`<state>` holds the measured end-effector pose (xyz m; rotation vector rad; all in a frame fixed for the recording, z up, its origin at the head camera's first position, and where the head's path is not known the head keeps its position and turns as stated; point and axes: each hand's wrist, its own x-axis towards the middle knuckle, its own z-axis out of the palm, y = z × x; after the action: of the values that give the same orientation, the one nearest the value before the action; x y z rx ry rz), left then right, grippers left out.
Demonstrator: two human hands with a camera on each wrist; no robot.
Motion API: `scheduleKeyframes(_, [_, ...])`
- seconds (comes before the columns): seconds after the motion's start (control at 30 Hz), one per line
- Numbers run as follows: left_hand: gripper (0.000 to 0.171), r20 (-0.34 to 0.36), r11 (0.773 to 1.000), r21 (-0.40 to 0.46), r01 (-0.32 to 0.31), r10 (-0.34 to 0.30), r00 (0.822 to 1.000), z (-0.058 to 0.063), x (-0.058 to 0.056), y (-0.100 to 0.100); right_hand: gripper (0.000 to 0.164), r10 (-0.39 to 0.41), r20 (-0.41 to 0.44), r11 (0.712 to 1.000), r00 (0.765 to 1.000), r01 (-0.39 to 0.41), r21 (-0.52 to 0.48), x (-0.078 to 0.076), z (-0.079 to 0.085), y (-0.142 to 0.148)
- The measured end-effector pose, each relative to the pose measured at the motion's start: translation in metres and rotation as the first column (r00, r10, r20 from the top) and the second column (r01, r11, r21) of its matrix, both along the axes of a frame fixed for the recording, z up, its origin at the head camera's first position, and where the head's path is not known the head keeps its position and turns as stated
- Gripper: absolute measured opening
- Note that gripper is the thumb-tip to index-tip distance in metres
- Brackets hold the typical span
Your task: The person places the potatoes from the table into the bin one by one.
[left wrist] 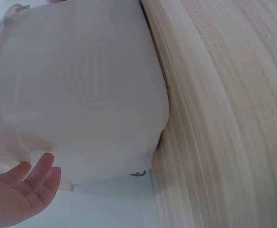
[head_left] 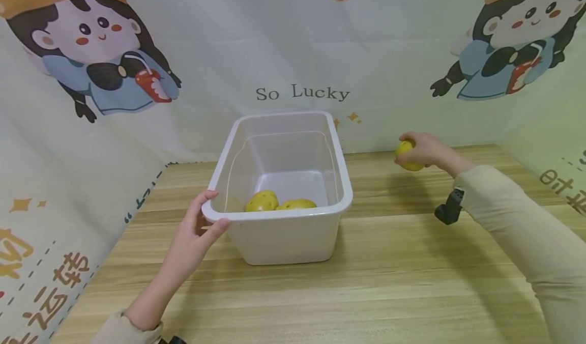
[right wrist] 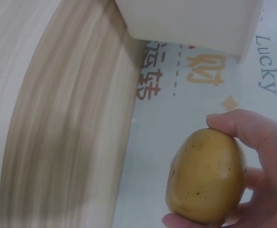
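A yellow-brown speckled potato is gripped in my right hand, thumb and fingers around its sides. This hand is raised over the back right of the table, to the right of a white plastic bin. My left hand holds the bin's near left corner, thumb and fingers spread around the rim. In the left wrist view its fingers are bent beside the bin's outer wall. Inside the bin, near its front wall, lie two more potatoes, a rounder potato and a longer potato, partly hidden by the rim.
The bin stands upright on a wood-grain table. A pale printed cloth with cartoon figures and lettering hangs behind the table and along both sides. A small black device is worn at the right wrist.
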<state>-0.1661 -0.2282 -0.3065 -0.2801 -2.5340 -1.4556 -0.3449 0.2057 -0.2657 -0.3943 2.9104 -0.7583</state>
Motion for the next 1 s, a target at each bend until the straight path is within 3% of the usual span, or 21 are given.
scheduleKeyframes(1.0, [0.050,0.007,1.000,-0.005,-0.012,0.012,1.000,0.001,0.000,0.001,0.069,0.039,0.003,0.999,0.999,-0.039,0.013,0.001,0.029,-0.023])
